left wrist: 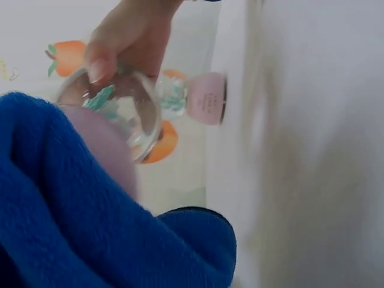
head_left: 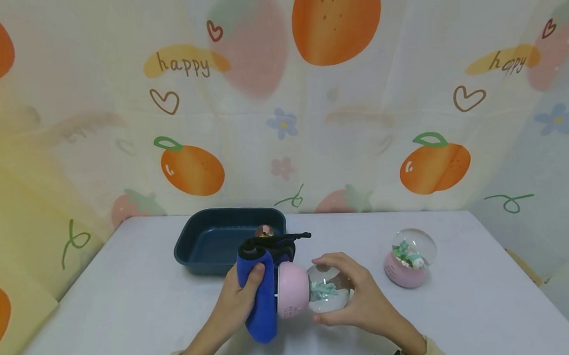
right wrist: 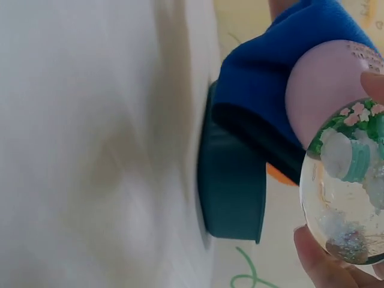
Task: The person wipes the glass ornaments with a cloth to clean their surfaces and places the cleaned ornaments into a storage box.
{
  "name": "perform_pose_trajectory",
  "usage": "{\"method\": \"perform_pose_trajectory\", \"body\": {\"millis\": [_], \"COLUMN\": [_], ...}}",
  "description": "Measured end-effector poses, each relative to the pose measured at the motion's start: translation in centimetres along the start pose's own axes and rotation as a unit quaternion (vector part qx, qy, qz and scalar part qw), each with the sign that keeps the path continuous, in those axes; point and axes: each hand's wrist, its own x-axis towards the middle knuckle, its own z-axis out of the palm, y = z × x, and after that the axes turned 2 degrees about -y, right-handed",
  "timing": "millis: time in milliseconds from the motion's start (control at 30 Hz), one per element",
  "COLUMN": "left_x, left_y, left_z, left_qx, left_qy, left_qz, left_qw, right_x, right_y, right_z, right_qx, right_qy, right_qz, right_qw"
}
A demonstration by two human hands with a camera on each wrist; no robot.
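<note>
A snow globe with a pink base (head_left: 293, 289) is held sideways between my hands above the table. My left hand (head_left: 239, 294) grips a blue cloth (head_left: 263, 309) with a black side, pressed against the underside of the base. Thumb and fingers of my right hand (head_left: 359, 295) are curled round the clear glass ball (head_left: 329, 293), which has green and white figures inside. In the left wrist view the blue cloth (left wrist: 114, 210) hides the left fingers. The right wrist view shows the pink base (right wrist: 327, 84) meeting the cloth (right wrist: 258, 90).
A dark teal tray (head_left: 205, 266) stands at the back left, with a small globe (head_left: 264, 230) at its right end. Another pink-based snow globe (head_left: 407, 267) stands upright on the white table (head_left: 129, 303) at right. A fruit-printed curtain (head_left: 246, 147) hangs behind.
</note>
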Motion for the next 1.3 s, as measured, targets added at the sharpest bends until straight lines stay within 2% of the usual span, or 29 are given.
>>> {"method": "perform_pose_trajectory", "body": {"millis": [167, 267, 367, 467, 600, 733, 900, 1033, 1167, 1300], "left_x": [-0.2, -0.4, -0.5, -0.7, -0.9, -0.9, -0.8, -0.5, -0.2, 0.1], "left_y": [0.6, 0.8, 1.0, 1.1, 1.0, 1.1, 1.4, 1.5, 1.4, 1.3], "left_z": [-0.8, -0.6, 0.0, 0.7, 1.3, 1.4, 1.1, 0.7, 0.4, 0.0], "left_qx": [0.001, 0.015, 0.042, 0.074, 0.105, 0.112, 0.111, 0.110, 0.103, 0.091], "left_qy": [-0.015, -0.064, -0.122, -0.141, -0.121, -0.110, -0.117, -0.112, -0.088, -0.054], "left_qz": [0.013, 0.014, 0.020, 0.029, 0.046, 0.055, 0.040, 0.032, 0.027, 0.009], "left_qw": [0.9998, 0.9978, 0.9914, 0.9869, 0.9860, 0.9861, 0.9861, 0.9871, 0.9904, 0.9944], "right_x": [0.0, -0.1, -0.2, -0.4, -0.5, -0.5, -0.5, -0.6, -0.6, -0.4], "right_y": [0.1, 0.0, -0.1, -0.4, -0.7, -1.0, -1.1, -1.1, -1.0, -0.9], "right_z": [0.0, 0.3, 0.6, 0.9, 1.2, 1.3, 1.3, 1.3, 1.4, 1.3], "right_qx": [-0.029, -0.047, -0.070, -0.089, -0.101, -0.129, -0.141, -0.133, -0.135, -0.128], "right_qy": [0.022, 0.042, 0.064, 0.079, 0.080, 0.083, 0.086, 0.079, 0.075, 0.076], "right_qz": [-0.007, -0.008, -0.004, -0.002, -0.015, -0.038, -0.058, -0.053, -0.045, -0.056], "right_qw": [0.9993, 0.9980, 0.9955, 0.9929, 0.9915, 0.9874, 0.9846, 0.9865, 0.9870, 0.9872]}}
